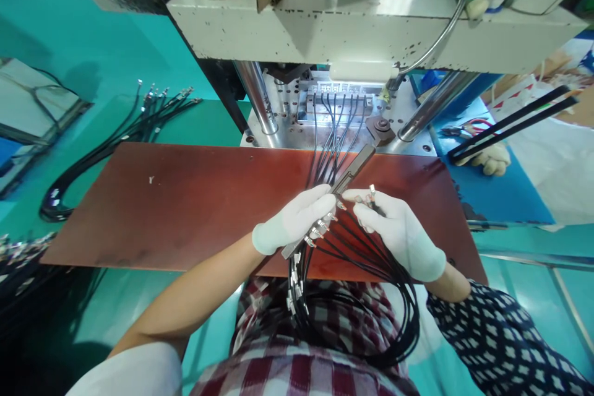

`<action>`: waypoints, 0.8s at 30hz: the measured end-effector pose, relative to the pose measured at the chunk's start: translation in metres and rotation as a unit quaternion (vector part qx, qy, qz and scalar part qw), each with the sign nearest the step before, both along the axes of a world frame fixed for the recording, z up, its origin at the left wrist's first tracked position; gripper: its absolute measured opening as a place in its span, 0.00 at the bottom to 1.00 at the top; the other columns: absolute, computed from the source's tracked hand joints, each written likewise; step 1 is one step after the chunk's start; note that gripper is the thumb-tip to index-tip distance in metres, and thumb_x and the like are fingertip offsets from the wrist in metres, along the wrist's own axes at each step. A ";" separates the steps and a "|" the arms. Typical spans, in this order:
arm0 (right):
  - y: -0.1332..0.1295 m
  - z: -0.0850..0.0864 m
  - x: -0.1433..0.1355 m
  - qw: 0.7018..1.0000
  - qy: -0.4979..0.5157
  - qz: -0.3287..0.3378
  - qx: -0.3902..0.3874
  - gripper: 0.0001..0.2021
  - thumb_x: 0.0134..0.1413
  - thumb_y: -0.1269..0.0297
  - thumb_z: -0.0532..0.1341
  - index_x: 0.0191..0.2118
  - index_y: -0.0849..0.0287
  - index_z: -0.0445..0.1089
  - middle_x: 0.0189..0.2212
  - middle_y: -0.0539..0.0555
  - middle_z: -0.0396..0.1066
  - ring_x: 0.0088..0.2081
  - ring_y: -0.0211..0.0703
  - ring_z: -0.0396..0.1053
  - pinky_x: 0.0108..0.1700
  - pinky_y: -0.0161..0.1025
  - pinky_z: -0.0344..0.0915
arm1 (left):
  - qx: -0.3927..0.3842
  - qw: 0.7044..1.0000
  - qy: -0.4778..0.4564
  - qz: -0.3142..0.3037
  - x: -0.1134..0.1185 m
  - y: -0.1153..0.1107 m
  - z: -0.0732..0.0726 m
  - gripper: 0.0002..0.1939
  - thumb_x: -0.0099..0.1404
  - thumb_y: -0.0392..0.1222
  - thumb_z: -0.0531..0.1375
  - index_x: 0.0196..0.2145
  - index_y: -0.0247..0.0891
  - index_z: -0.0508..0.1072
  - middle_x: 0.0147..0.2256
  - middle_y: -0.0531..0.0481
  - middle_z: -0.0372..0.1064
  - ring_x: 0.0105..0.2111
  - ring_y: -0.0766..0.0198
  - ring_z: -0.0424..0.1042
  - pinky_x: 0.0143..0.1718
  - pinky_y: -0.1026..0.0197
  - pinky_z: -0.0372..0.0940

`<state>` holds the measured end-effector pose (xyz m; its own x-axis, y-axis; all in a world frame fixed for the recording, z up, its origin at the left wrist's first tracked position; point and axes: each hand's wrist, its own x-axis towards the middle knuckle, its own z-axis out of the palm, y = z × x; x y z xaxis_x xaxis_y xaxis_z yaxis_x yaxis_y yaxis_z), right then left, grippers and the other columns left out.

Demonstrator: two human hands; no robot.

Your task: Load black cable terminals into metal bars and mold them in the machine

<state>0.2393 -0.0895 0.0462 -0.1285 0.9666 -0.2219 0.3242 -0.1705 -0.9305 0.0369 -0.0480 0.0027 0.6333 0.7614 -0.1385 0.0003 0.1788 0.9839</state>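
My left hand (297, 218), in a white glove, is closed around a flat metal bar (355, 169) that slants up to the right. Several metal cable ends (320, 228) stick out along the bar's lower part, beside my fingers. Just to the right, my right hand (401, 232), also gloved, pinches one black cable (379, 209) with its metal tip upward. A loop of black cables (411, 315) hangs from the hands over my lap. Other thin cables (331, 148) run from beyond the bar up to a metal mould block (336, 105) in the press.
A white press (371, 37) with steel posts (257, 99) rises behind the red-brown board (195, 204). Bundled cables (134, 124) lie to the left. Pliers (464, 129), a glove (494, 159) and two black bars (515, 124) sit on the blue surface at right.
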 end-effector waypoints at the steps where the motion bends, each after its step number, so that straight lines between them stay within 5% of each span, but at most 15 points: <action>1: 0.001 0.000 0.001 1.000 0.001 -0.016 -0.017 0.11 0.60 0.59 0.60 0.44 0.59 0.73 0.34 0.52 0.73 0.34 0.42 0.68 0.40 0.39 0.64 | -0.007 1.000 -0.003 -0.003 0.000 0.000 -0.001 0.22 0.72 0.59 0.53 0.36 0.35 0.65 0.28 0.55 0.60 0.24 0.71 0.59 0.24 0.67 0.56; 4: 0.002 -0.006 0.008 0.997 0.025 -0.045 -0.052 0.11 0.57 0.58 0.64 0.39 0.60 0.72 0.25 0.48 0.69 0.27 0.37 0.63 0.35 0.38 0.62 | -0.030 0.999 -0.016 -0.017 -0.001 0.001 -0.005 0.22 0.72 0.59 0.54 0.36 0.34 0.66 0.27 0.54 0.61 0.23 0.72 0.60 0.23 0.67 0.57; 12: 0.002 -0.021 0.024 0.967 0.207 0.017 -0.146 0.15 0.62 0.53 0.63 0.43 0.61 0.74 0.28 0.50 0.67 0.28 0.35 0.62 0.33 0.36 0.59 | -0.065 0.997 -0.038 -0.023 0.000 -0.001 -0.007 0.21 0.71 0.58 0.55 0.36 0.35 0.66 0.28 0.53 0.62 0.23 0.72 0.62 0.22 0.68 0.58; 18: 0.008 -0.003 0.006 0.992 0.109 -0.004 -0.063 0.12 0.55 0.59 0.63 0.26 0.59 0.72 0.20 0.48 0.63 0.26 0.37 0.59 0.32 0.37 0.59 | -0.052 0.998 -0.026 -0.037 -0.001 0.000 -0.009 0.21 0.71 0.59 0.55 0.37 0.34 0.66 0.29 0.53 0.62 0.24 0.71 0.60 0.23 0.67 0.58; 24: 0.009 -0.005 -0.003 0.998 0.062 0.009 -0.007 0.18 0.56 0.60 0.61 0.17 0.57 0.62 0.18 0.48 0.63 0.26 0.38 0.61 0.35 0.38 0.59 | 0.020 0.999 -0.007 -0.045 -0.001 0.001 -0.003 0.20 0.73 0.57 0.52 0.36 0.36 0.65 0.29 0.53 0.62 0.28 0.68 0.59 0.31 0.62 0.60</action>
